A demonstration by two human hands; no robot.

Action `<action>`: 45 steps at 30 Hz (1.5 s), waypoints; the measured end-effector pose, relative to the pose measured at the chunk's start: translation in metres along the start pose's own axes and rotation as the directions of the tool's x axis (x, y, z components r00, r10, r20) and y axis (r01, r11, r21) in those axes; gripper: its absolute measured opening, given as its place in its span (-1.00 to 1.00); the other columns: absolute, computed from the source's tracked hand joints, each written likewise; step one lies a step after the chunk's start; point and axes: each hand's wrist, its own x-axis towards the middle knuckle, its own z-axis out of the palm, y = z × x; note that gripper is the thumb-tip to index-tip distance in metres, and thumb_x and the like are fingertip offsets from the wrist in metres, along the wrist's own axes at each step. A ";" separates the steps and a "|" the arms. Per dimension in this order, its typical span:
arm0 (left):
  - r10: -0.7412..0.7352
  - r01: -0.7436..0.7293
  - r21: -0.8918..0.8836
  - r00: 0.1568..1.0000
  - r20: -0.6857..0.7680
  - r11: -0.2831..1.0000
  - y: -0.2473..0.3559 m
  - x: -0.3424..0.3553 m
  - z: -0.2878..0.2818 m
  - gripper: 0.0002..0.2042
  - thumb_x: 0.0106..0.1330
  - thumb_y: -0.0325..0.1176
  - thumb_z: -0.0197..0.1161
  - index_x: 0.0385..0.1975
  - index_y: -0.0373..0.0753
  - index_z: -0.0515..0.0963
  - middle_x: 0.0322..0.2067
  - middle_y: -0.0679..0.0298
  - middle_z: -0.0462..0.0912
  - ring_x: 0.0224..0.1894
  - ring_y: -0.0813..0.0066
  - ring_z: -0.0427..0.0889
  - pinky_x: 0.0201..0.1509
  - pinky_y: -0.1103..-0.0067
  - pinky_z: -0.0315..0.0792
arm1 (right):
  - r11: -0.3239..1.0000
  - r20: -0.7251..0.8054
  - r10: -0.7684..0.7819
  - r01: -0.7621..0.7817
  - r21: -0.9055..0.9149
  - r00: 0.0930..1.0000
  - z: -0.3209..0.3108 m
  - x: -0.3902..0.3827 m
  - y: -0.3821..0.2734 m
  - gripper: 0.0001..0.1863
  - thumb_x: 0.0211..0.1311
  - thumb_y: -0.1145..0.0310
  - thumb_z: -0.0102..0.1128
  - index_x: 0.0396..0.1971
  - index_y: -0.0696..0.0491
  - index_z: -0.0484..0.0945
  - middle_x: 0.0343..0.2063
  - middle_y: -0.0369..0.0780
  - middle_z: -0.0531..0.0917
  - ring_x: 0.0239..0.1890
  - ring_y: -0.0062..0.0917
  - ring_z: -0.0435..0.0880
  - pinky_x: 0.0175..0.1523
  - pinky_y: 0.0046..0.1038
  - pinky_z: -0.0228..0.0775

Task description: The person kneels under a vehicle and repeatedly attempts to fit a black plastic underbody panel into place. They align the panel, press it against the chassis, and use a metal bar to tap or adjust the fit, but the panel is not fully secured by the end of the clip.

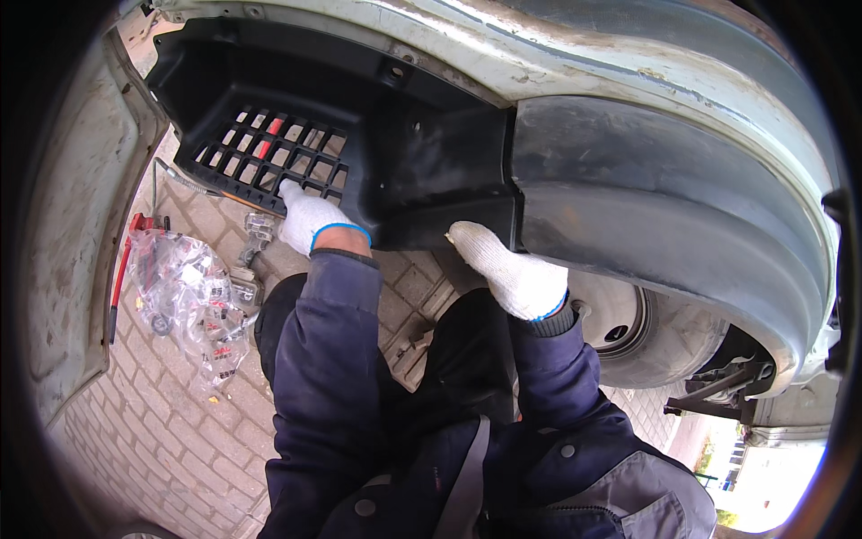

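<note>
Below the pale vehicle sill, the black plastic step panel looks light, stiff and slick, best held by its lower edge, where the left hand and right hand sit, closure impossible to tell.

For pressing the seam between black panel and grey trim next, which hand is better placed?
Probably the right hand: it is beside the seam's lower end; the left hand is farther left along the black panel.

Red and black print on clear plastic bag
</note>
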 end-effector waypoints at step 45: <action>0.017 -0.007 -0.137 0.997 0.071 0.990 0.018 -0.022 -0.001 -0.50 0.31 -0.22 0.46 0.01 -0.59 0.57 -0.06 -0.17 0.72 -0.17 0.06 0.75 -0.06 0.25 0.66 | 0.978 -0.321 0.179 -0.203 -0.043 0.930 0.045 0.020 -0.006 -0.61 0.19 0.42 0.59 -0.01 0.20 0.69 -0.16 -0.23 0.78 -0.13 -0.50 0.74 0.03 -0.39 0.60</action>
